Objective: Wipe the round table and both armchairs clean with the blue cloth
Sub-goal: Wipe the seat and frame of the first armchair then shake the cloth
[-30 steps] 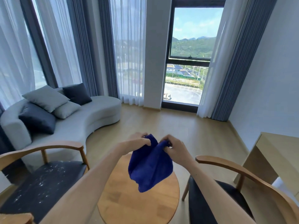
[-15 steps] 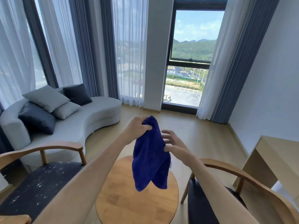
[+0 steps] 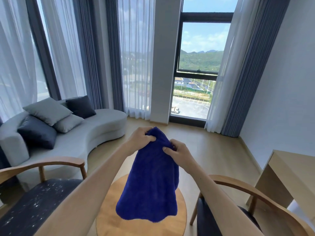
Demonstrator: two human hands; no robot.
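Above the round worktop (image 3: 110, 218): cloth (image 3: 150, 188) held up in both hands.
Left hand (image 3: 139, 138) and right hand (image 3: 179, 153) each pinch its top edge; it hangs clear. Left armchair (image 3: 34, 205) seat shows white specks; right armchair (image 3: 238, 193) adjacent.

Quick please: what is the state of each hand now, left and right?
Left hand: closed, its grip pinches the top of the blue cloth.
Right hand: closed, its grip also pinches the cloth's top edge.
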